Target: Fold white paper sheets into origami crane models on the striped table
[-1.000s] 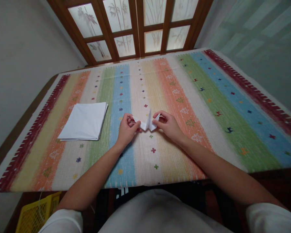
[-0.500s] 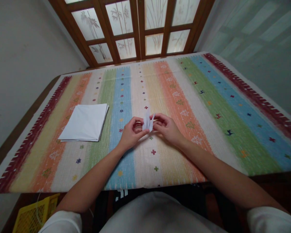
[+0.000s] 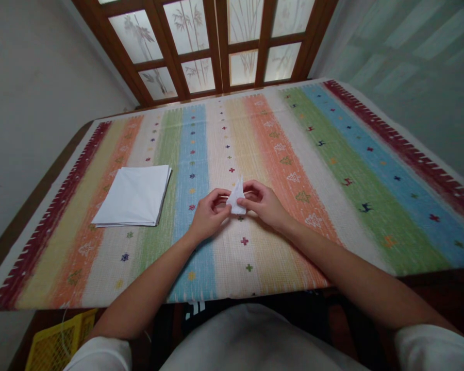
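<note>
Paper [image 3: 235, 200]: a small white folded piece in the head view, between the two hands, near the middle of the cloth, its narrow point up and its broader end down; whether it touches the cloth below, I cannot tell
Left grip [image 3: 209, 212]: nearly closed, thumb and forefinger at the paper's left edge, the other fingers curled loosely behind with a small gap inside the curl
Right grip [image 3: 265, 206]: closed in a pinch on the paper, thumb laid across its front from the right, fingers bent behind it, their tips partly hidden
Stack [image 3: 133, 195]: white square sheets lying flat on the cloth, left of the left grip and well apart from it, edges slightly out of line
Cloth [image 3: 317, 170]: striped in dark red, yellow, orange, white, green and blue, with small crosses, trees and animals printed on it, spread under the stack and both hands
Worktop [image 3: 31, 207]: mostly covered by the cloth, a brown edge showing along the left
Crate [image 3: 54, 342]: yellow, lattice-sided, low at the left, beneath the worktop's level
Door [image 3: 224, 72]: brown frame beyond the far edge, pale panes with bamboo drawings
Shirt [image 3: 247, 335]: white, at the near edge, short sleeves
</note>
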{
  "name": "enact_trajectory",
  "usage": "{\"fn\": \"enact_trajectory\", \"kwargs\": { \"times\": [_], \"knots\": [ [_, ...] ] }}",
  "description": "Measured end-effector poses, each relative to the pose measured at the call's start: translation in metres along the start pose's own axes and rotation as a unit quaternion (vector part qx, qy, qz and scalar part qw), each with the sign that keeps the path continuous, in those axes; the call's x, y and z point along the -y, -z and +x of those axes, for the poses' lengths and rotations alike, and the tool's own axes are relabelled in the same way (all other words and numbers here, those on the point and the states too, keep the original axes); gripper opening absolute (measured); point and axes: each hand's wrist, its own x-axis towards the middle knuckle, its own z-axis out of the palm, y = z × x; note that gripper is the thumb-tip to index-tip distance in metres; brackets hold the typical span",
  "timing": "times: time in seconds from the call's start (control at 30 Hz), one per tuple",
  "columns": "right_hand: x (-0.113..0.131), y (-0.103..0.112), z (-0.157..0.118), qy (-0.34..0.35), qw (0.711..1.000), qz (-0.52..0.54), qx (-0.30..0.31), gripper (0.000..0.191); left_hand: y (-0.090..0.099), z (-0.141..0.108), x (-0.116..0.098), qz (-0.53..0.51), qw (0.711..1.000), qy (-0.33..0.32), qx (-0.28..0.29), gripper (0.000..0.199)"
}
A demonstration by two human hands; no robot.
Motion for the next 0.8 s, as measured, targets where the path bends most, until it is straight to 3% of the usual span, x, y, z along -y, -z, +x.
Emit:
{"fn": "enact_trajectory", "kwargs": {
  "times": [0.17,0.3,0.53,0.63,0.8],
  "knots": [
    [0.0019,0.0013,-0.0013,-0.029,0.999,0.035,0.011,0.049,0.0007,0.0030,0.0021,-0.018,0.998,-0.004,-0.057,0.028],
    [0.0033,0.0022,-0.0013,-0.048,0.997,0.052,0.018,0.044,0.0010,0.0039,0.0016,-0.025,0.998,-0.003,-0.059,0.024],
    [0.0038,0.0011,0.0018,0.002,1.000,0.005,-0.030,0.039,-0.0011,0.0017,0.0020,-0.018,0.996,0.036,-0.074,0.028],
    [0.0029,0.0022,0.0025,0.018,0.998,-0.019,-0.048,0.038,-0.0001,0.0022,0.0021,-0.001,0.996,0.065,-0.056,0.024],
    [-0.0003,0.0014,0.0014,0.019,0.998,-0.021,-0.054,0.038,-0.0002,0.0020,-0.0008,0.056,0.996,0.052,-0.050,0.019]
  ]
}}
